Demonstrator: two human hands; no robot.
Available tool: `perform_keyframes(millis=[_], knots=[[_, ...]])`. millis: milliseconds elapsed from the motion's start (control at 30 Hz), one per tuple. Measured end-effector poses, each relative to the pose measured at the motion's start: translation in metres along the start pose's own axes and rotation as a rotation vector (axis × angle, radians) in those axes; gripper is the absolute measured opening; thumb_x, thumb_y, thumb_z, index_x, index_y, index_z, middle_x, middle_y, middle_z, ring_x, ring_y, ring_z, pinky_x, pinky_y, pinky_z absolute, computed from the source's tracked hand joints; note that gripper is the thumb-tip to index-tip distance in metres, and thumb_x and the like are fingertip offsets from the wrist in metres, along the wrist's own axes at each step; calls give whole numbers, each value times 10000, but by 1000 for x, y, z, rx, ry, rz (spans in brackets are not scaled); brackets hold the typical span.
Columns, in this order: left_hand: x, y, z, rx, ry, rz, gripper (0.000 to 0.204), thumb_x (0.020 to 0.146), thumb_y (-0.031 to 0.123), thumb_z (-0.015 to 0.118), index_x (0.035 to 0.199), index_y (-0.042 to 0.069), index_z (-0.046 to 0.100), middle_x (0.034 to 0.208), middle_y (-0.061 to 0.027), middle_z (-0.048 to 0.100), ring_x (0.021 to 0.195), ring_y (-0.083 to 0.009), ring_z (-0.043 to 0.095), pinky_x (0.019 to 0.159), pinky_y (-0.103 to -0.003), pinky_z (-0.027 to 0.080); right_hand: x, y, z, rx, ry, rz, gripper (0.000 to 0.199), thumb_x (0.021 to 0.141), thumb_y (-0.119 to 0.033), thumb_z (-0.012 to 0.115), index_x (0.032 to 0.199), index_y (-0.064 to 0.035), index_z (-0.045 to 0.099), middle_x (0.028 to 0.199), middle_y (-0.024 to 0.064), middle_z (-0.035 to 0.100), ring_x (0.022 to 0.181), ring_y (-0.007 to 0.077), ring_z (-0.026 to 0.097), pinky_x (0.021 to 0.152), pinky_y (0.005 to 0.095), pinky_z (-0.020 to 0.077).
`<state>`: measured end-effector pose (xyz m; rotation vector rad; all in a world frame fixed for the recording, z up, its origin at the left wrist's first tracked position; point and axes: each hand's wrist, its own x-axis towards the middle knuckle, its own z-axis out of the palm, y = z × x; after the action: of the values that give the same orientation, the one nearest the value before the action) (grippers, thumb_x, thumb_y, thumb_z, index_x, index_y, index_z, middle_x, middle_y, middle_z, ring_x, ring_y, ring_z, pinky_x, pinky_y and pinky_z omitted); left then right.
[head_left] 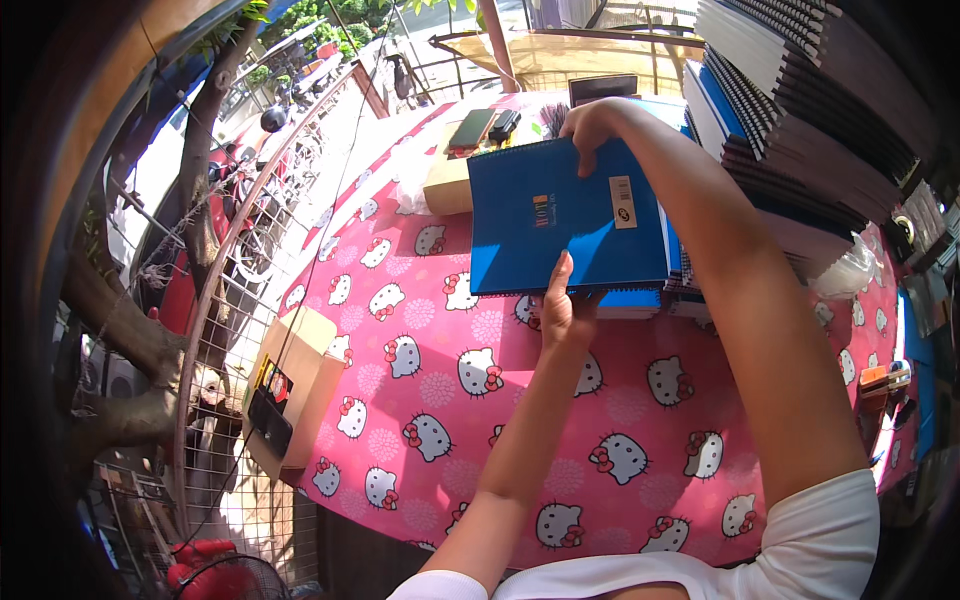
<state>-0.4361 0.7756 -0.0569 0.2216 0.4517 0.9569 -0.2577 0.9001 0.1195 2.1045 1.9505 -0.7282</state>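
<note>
A blue spiral-bound notebook [515, 215] with a small pale label is held tilted above the table, its cover facing up toward me. Coils show along its far and near edges; whether more than one notebook is in the grip I cannot tell. At the near edge my left hand [568, 305] is closed on it, thumb on the cover and fingers hidden underneath. My right hand [592, 128] reaches over to the far edge and grips there, thumb on the cover. Just beneath and to the right lie more blue notebooks [630, 303], partly covered by the held one.
Tall stacks of spiral notebooks [775, 105] rise at the right. A pink cat-print cloth [535, 420] covers the table. A cardboard box [447, 185] carries a phone [472, 130] and a black object [504, 126]. An open carton [320, 375] stands left, by a wire fence [215, 375].
</note>
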Motion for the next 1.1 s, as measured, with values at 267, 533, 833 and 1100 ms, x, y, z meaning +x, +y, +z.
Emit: perform_keyframes(millis=[267,533,833,1100], knots=[[43,-51,-5,64,102,-88,629,815,110,700,1332,115,342,1281,-78,446,1114,-263,512,868,-508,510,4,35,24,-289,141,246,709,641,-163,809,1296,-186,538,1288,17,570,1240,284,492,938,826,138],[56,-31,10,241,414,-52,852,775,128,743,1358,47,127,1348,-189,358,1160,-316,482,900,-530,508,-114,-44,63,-49,836,-267,595,706,-235,792,1244,-92,581,1357,111,495,1202,304,521,987,614,321],[-44,-9,79,511,-100,-363,626,860,311,628,1371,75,355,1287,-181,498,1095,-349,562,969,-555,386,-308,-54,214,120,798,-515,519,746,-213,753,1205,-58,567,1340,168,463,1137,317,542,937,440,424],[-160,-126,28,715,-1,-418,543,823,216,667,1306,99,448,1357,-121,467,1194,-271,488,972,-484,339,-493,-4,347,354,777,-143,533,731,-188,750,1208,-51,555,1318,174,488,1130,337,543,934,442,436]])
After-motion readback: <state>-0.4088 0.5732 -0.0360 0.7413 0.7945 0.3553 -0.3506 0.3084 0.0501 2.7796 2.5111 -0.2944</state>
